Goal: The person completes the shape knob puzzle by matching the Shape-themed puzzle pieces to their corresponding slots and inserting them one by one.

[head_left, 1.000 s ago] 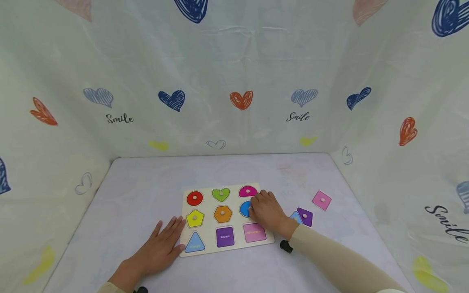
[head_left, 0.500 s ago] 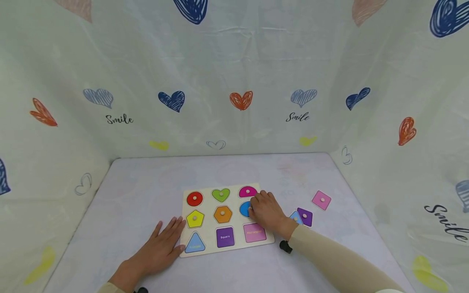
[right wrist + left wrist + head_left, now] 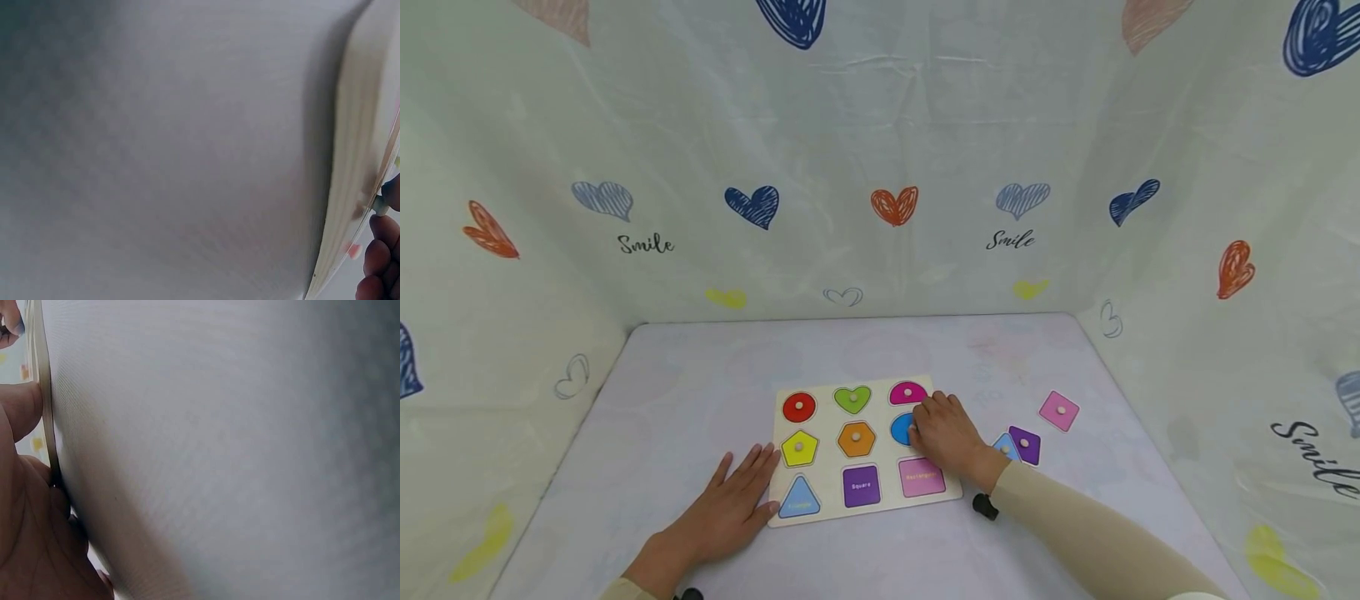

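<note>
A cream wooden shape puzzle board [image 3: 831, 487] lies flat on the table. My left hand [image 3: 726, 512] rests palm down at the board's left edge, fingers straight, its thumb touching the edge near the lower corner. Over the board's right side, my right hand [image 3: 951, 437] pinches the small knob [image 3: 379, 205] of a blue rounded puzzle piece [image 3: 901, 428], whose right part is hidden under the fingers. Knobbed red circle [image 3: 805, 414], green heart [image 3: 844, 395], magenta half-round [image 3: 907, 388], yellow pentagon [image 3: 793, 456] and orange hexagon [image 3: 848, 448] pieces sit in the board.
The bottom row shows printed triangle [image 3: 797, 492], square [image 3: 861, 496] and rectangle [image 3: 922, 487] places. Right of the board lie a pink piece [image 3: 1052, 404], a purple piece [image 3: 1032, 452] and a blue piece [image 3: 1004, 443] partly behind the right arm. A heart-patterned curtain [image 3: 820, 258] surrounds the table.
</note>
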Demonstrator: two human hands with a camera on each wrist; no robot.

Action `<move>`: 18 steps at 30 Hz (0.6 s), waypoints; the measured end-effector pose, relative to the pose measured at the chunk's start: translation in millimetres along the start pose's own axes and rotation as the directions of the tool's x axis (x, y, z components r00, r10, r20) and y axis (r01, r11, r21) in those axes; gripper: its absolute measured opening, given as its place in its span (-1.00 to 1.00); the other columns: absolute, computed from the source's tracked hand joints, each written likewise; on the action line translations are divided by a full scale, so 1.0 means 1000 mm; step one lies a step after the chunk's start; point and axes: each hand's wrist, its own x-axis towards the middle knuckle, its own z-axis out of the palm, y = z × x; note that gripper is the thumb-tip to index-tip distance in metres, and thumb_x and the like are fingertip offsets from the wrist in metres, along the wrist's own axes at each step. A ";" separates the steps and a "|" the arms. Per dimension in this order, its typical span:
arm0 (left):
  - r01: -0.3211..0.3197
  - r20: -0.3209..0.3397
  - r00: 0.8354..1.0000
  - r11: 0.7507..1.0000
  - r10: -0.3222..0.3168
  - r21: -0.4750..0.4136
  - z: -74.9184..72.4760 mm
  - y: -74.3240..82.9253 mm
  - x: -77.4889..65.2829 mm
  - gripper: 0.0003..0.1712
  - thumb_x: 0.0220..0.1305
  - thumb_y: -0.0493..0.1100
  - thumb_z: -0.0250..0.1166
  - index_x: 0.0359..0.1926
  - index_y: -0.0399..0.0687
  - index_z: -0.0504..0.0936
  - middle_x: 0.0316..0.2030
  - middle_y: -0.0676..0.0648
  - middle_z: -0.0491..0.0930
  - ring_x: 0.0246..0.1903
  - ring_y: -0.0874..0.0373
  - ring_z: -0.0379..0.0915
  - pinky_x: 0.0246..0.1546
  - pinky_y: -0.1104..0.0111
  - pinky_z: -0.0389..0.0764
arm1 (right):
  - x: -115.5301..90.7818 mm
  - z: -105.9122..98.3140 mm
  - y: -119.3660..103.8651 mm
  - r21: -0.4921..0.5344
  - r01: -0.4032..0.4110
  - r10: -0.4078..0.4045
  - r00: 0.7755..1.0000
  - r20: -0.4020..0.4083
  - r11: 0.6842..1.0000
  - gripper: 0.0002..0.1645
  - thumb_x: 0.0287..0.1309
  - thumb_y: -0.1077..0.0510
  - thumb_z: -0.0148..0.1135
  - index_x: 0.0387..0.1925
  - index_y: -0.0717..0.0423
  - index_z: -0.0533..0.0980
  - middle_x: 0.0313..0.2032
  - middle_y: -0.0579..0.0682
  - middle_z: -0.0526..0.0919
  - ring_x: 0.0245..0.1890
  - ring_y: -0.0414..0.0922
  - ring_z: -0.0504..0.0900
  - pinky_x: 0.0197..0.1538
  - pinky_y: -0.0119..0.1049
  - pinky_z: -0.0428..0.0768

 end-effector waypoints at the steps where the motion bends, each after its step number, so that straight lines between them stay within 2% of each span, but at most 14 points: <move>1: 0.001 -0.001 1.000 1.000 -0.001 0.001 0.000 0.000 0.000 -0.04 0.50 0.25 0.19 0.67 -0.12 0.10 0.66 -0.13 0.10 0.68 -0.15 -0.13 0.62 -0.27 -0.25 | 0.000 0.000 0.000 -0.001 -0.002 0.002 1.000 0.005 1.000 -0.72 0.35 -0.02 0.38 -0.25 0.12 0.59 -0.34 -0.03 0.59 -0.23 -0.08 0.44 -0.13 -0.20 0.44; 18: 0.007 0.013 1.000 1.000 -0.007 0.010 0.001 -0.001 0.000 -0.04 0.51 0.25 0.18 0.68 -0.11 0.08 0.67 -0.13 0.08 0.68 -0.15 -0.14 0.62 -0.28 -0.27 | -0.001 -0.001 -0.001 0.009 -0.006 0.006 1.000 0.017 1.000 -0.71 0.36 -0.04 0.38 -0.22 0.10 0.58 -0.32 -0.03 0.58 -0.22 -0.10 0.45 -0.11 -0.20 0.46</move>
